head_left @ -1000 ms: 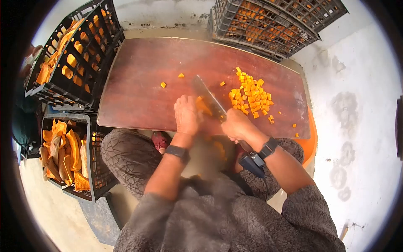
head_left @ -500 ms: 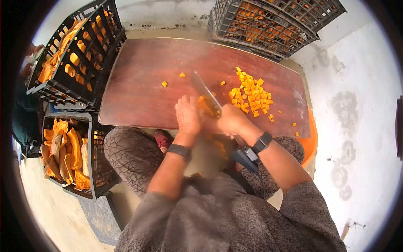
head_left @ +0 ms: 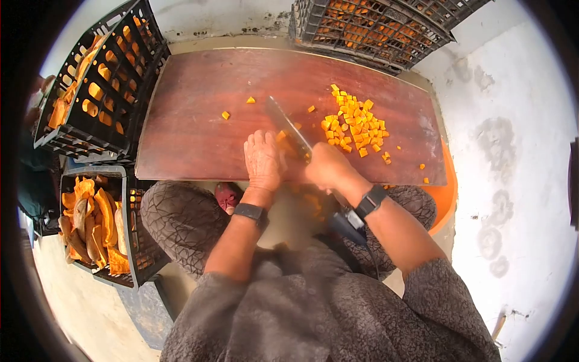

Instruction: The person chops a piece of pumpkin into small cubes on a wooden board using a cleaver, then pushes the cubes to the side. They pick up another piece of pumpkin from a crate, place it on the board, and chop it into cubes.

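Reddish-brown board (head_left: 199, 114) across the lap, pretty scuffed, with small orange diced cubes (head_left: 356, 123) piled on its right side. Right hand (head_left: 330, 168)'s gripping a long steel knife (head_left: 288, 128) over it; left hand (head_left: 264, 161)'s low beside the blade, can't tell if it's holding anything. Black plastic crates (head_left: 99, 90) and stained white walls (head_left: 494, 139) all around.

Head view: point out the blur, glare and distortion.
Head view: a hazy smear around the knife and between the forearms; fisheye bowing the far edge of the board, corners black; right-hand wall bright, stains still readable; diced orange pieces fairly crisp.
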Tool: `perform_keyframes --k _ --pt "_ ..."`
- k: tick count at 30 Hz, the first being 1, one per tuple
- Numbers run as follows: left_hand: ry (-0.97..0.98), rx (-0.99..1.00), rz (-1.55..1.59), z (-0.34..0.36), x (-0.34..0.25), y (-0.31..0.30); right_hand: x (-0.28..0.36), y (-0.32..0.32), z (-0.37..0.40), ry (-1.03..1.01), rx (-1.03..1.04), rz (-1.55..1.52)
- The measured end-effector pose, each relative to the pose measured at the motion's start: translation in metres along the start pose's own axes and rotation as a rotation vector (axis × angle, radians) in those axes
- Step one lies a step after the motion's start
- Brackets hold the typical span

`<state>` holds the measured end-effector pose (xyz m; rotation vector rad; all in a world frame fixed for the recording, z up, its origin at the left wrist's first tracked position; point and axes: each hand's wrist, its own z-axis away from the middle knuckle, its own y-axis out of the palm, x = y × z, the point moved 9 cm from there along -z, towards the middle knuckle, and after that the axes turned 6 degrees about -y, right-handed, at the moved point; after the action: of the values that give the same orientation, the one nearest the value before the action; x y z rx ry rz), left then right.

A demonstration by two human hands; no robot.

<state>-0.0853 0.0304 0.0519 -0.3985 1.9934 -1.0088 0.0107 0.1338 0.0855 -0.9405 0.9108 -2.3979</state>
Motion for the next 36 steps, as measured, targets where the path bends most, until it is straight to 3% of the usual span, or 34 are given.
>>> perform_keyframes --k 9,12,14,16,18,19,21,29,31,36 --pt "0.015 -0.046 -0.023 0.004 -0.003 -0.002 -0.005 0.006 -0.003 0.064 0.027 0.031" --pt "0.026 -0.06 -0.023 0.008 -0.005 0.002 0.0 0.011 -0.017 -0.048 -0.015 0.025" --pt "0.014 -0.076 -0.045 0.006 0.002 0.002 0.023 0.006 -0.028 -0.291 -0.307 0.273" --pt "-0.029 -0.063 -0.004 0.002 0.008 0.0 0.027 0.001 -0.023 -0.369 -0.394 0.278" --pt "-0.081 -0.055 0.046 -0.001 0.014 -0.002 -0.005 0.008 -0.034 -0.13 -0.115 -0.042" --pt "-0.136 -0.036 0.091 -0.001 0.019 -0.002 -0.007 0.003 -0.034 -0.135 -0.116 -0.033" --pt "-0.15 -0.024 0.128 -0.001 0.025 -0.003 -0.027 0.012 -0.034 0.029 -0.027 -0.327" --pt "-0.139 0.004 0.26 -0.003 0.03 -0.008 -0.046 0.012 -0.032 -0.065 -0.038 -0.622" --pt "-0.1 0.156 0.315 -0.003 0.022 -0.014 -0.051 0.013 -0.036 -0.094 -0.036 -0.653" --pt "-0.043 0.274 0.2 0.004 0.021 -0.02 -0.057 0.015 -0.036 -0.116 -0.076 -0.737"
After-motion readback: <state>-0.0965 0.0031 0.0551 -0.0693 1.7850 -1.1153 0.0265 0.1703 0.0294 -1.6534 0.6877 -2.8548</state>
